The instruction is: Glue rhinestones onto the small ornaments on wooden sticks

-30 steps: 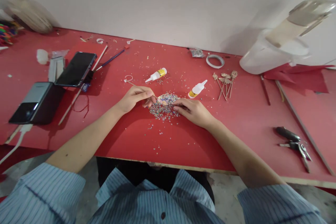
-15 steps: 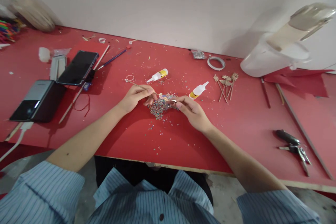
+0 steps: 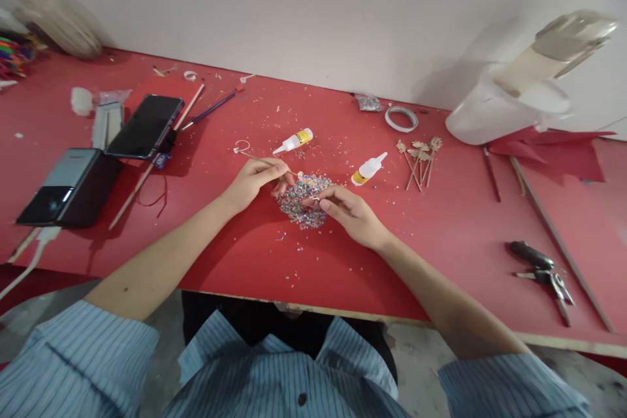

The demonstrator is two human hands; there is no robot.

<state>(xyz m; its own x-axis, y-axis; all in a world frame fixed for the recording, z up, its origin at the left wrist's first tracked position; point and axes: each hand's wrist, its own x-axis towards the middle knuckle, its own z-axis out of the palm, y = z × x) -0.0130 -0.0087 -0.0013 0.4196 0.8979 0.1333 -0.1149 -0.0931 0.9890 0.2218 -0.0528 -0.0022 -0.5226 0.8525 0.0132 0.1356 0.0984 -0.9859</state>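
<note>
My left hand [image 3: 258,181] pinches a thin stick [image 3: 255,157] whose far end carries a small ring shape; its other end reaches over a pile of small shiny chips [image 3: 304,209]. A small pale piece sits at that end, too small to make out. My right hand [image 3: 350,210] is closed at the pile's right side, its fingertips on a small shiny item that I cannot name. Behind the hands lie two small glue bottles with yellow labels, one glue bottle [image 3: 298,141] on the left and another glue bottle [image 3: 368,169] on the right.
Several thin sticks with decorated ends [image 3: 420,155] lie right of the bottles, near a tape roll [image 3: 401,119]. A white pitcher [image 3: 470,114] stands at the back right, keys [image 3: 548,277] at the front right. On the left are a phone [image 3: 145,125], a dark box-shaped device [image 3: 68,186] and a paintbrush [image 3: 210,111].
My right hand has moved slightly left and down, with its fingertips now over the middle of the chip pile. The chips look more spread out. My left hand has barely moved.
</note>
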